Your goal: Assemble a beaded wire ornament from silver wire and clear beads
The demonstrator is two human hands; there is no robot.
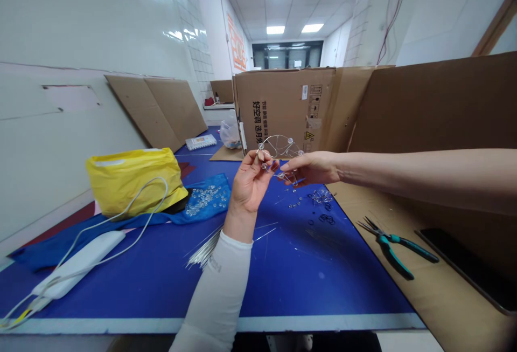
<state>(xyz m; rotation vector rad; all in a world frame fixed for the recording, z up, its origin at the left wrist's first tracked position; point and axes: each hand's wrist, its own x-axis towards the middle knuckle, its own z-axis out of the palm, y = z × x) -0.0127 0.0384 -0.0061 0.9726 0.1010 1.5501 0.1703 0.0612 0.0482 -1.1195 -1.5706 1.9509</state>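
Between both hands, above the blue table, is a ring of bent silver wire with clear beads [278,146]. My left hand [252,182], in a white sleeve, pinches the ring's left side near a bead. My right hand [309,167], reaching in from the right with a bare forearm, has its fingers closed on the ring's lower right part; its fingertips are partly hidden. Below the hands lie small clear beads, a tangle of wire pieces [321,197] and some dark rings [326,219]. A bundle of straight silver wires [205,249] rests beside my left forearm.
Green-handled needle-nose pliers [390,244] and a black phone [468,268] lie on cardboard at right. At left are a yellow bag [135,179], clear beads on blue cloth [205,198], and a white power strip [81,263] with its cable. A big cardboard box [283,104] stands behind.
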